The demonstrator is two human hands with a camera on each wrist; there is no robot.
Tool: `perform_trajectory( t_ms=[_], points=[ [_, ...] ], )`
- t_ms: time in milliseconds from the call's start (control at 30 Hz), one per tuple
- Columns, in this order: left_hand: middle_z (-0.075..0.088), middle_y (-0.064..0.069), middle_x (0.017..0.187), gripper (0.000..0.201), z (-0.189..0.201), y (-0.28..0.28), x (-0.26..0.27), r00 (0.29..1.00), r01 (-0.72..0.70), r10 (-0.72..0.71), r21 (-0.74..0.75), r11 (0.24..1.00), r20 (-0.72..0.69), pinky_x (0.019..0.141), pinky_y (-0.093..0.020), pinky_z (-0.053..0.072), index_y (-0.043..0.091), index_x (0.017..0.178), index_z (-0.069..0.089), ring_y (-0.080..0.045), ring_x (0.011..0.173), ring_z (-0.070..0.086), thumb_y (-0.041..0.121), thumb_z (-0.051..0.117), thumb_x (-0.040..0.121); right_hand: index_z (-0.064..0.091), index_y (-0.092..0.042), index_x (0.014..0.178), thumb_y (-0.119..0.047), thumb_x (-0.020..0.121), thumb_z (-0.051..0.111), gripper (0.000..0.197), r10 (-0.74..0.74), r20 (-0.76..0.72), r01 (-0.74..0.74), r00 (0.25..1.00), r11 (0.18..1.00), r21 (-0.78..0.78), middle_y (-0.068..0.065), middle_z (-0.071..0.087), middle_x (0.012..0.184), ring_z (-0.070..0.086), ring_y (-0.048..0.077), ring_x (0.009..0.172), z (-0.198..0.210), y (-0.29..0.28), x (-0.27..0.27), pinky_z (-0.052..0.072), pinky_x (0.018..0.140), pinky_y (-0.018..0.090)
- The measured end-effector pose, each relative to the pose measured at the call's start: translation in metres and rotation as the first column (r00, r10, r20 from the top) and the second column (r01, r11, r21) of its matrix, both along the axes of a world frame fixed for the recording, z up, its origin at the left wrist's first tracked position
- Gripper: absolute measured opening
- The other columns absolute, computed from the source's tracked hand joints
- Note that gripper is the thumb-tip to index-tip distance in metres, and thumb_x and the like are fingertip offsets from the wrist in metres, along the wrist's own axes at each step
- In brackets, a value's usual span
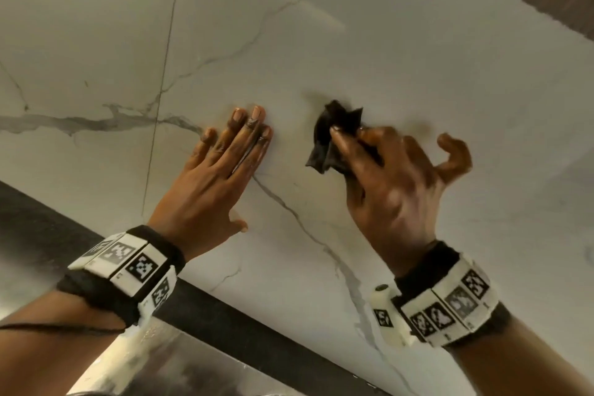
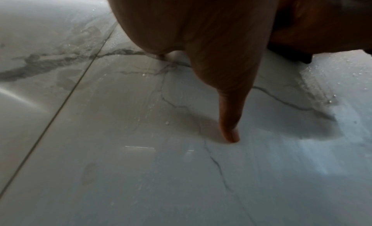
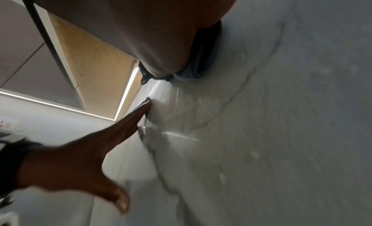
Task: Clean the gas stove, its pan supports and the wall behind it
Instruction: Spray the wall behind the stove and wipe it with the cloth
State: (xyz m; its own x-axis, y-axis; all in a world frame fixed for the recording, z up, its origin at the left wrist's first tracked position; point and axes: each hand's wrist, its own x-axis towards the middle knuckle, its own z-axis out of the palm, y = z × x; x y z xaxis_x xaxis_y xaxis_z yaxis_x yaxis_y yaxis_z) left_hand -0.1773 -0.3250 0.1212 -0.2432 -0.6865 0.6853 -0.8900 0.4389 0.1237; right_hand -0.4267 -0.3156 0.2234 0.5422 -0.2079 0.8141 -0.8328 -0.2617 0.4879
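Against wall (image 1: 418, 74): right hand (image 1: 395, 183) half-hides dark cloth (image 1: 334, 135).

Head view: even, soft daylight-toned light on the glossy white grey-veined marble wall (image 1: 418, 80); a pale streak of glare toward 1 o'clock; soft shadows beneath the flat left hand (image 1: 218, 177) and around the crumpled black cloth (image 1: 334, 135). The right hand (image 1: 395, 183) is motion-blurred, its little finger smeared. Straight edges bow at the frame borders.

Left wrist view: dim, bluish; the palm out of focus at 12 o'clock; water droplets glint; smeared streaks at 3 o'clock.

Right wrist view: dim, heavily blurred; a bright strip light (image 3: 128, 88) under the beige overhead cabinet (image 3: 90, 62) toward 10 o'clock.
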Motion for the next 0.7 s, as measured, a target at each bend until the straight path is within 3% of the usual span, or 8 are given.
perform_trajectory(
  t_ms=[100,167,233,333,467,533,600,700],
  points=[
    [-0.012,-0.014,0.174,0.150,0.002,0.001,-0.003,1.000,-0.004,0.004,0.000,1.000,-0.022,0.127,-0.063,0.013,0.011,0.167,-0.001,-0.033,0.161,-0.008,0.044,0.098,0.059,0.076,-0.029,0.128,-0.015,0.094,0.071,0.037,0.017,-0.065,-0.011,0.998,0.995,0.095,-0.004,0.072,0.122,0.069,0.025,0.104,-0.030,0.004,-0.001,0.023,0.108,0.054],
    [-0.012,-0.014,0.174,0.150,0.006,0.001,-0.003,1.000,-0.004,0.004,-0.005,1.000,-0.026,0.127,-0.062,0.015,0.011,0.167,-0.002,-0.033,0.161,-0.008,0.050,0.096,0.060,0.074,-0.027,0.129,-0.014,0.085,0.079,0.046,0.013,-0.266,0.036,0.964,0.983,0.178,-0.004,0.071,0.122,0.067,0.028,0.101,-0.059,0.010,-0.007,0.027,0.108,0.055],
    [-0.012,-0.013,0.174,0.150,0.013,0.001,-0.005,0.999,0.013,-0.013,-0.015,1.000,-0.031,0.128,-0.058,0.014,0.011,0.167,-0.003,-0.032,0.161,-0.008,0.051,0.095,0.060,0.072,-0.026,0.129,-0.012,0.082,0.078,0.049,0.029,-0.399,0.056,0.916,0.978,0.200,-0.003,0.069,0.120,0.065,0.029,0.097,-0.056,0.010,-0.010,0.029,0.106,0.054],
    [-0.012,-0.011,0.174,0.153,0.022,0.000,-0.010,0.998,0.039,-0.040,-0.018,0.999,-0.051,0.129,-0.053,0.014,0.010,0.166,-0.004,-0.029,0.161,-0.008,0.051,0.096,0.058,0.075,-0.032,0.129,-0.017,0.096,0.065,0.037,0.077,-0.195,-0.060,0.978,0.994,0.095,-0.004,0.073,0.119,0.068,0.028,0.100,0.008,0.002,-0.001,0.028,0.104,0.055],
    [-0.010,-0.012,0.174,0.155,0.033,0.000,-0.015,0.996,0.057,-0.060,-0.039,0.998,-0.066,0.129,-0.051,0.018,0.008,0.166,-0.001,-0.028,0.162,-0.006,0.054,0.097,0.056,0.065,-0.039,0.139,-0.030,0.101,0.054,0.040,-0.056,0.090,0.069,0.994,0.987,-0.148,0.003,0.067,0.125,0.062,0.026,0.108,0.122,-0.006,-0.001,0.034,0.102,0.061],
    [-0.008,-0.012,0.175,0.155,0.036,0.000,-0.018,0.995,0.065,-0.068,-0.049,0.997,-0.077,0.128,-0.054,0.021,0.007,0.166,0.001,-0.028,0.162,-0.004,0.054,0.098,0.055,0.062,-0.039,0.142,-0.034,0.099,0.052,0.044,-0.121,0.179,0.150,0.976,0.976,-0.158,0.004,0.065,0.131,0.058,0.024,0.112,0.147,-0.008,0.000,0.037,0.104,0.060],
    [-0.008,-0.011,0.175,0.155,0.038,0.001,-0.021,0.993,0.072,-0.077,-0.053,0.996,-0.093,0.128,-0.054,0.021,0.008,0.166,0.001,-0.028,0.162,-0.004,0.054,0.097,0.054,0.061,-0.038,0.144,-0.031,0.100,0.051,0.046,-0.168,0.138,0.188,0.976,0.970,-0.152,0.000,0.065,0.130,0.058,0.021,0.111,0.129,-0.004,0.005,0.033,0.105,0.058],
    [-0.010,-0.010,0.175,0.155,0.038,0.000,-0.024,0.991,0.075,-0.080,-0.052,0.996,-0.103,0.129,-0.053,0.018,0.009,0.166,0.000,-0.028,0.162,-0.005,0.055,0.096,0.055,0.064,-0.035,0.142,-0.021,0.099,0.060,0.045,-0.098,-0.117,0.102,0.988,0.995,0.022,-0.006,0.068,0.127,0.066,0.024,0.108,0.059,0.006,-0.003,0.027,0.106,0.054]
  ],
)
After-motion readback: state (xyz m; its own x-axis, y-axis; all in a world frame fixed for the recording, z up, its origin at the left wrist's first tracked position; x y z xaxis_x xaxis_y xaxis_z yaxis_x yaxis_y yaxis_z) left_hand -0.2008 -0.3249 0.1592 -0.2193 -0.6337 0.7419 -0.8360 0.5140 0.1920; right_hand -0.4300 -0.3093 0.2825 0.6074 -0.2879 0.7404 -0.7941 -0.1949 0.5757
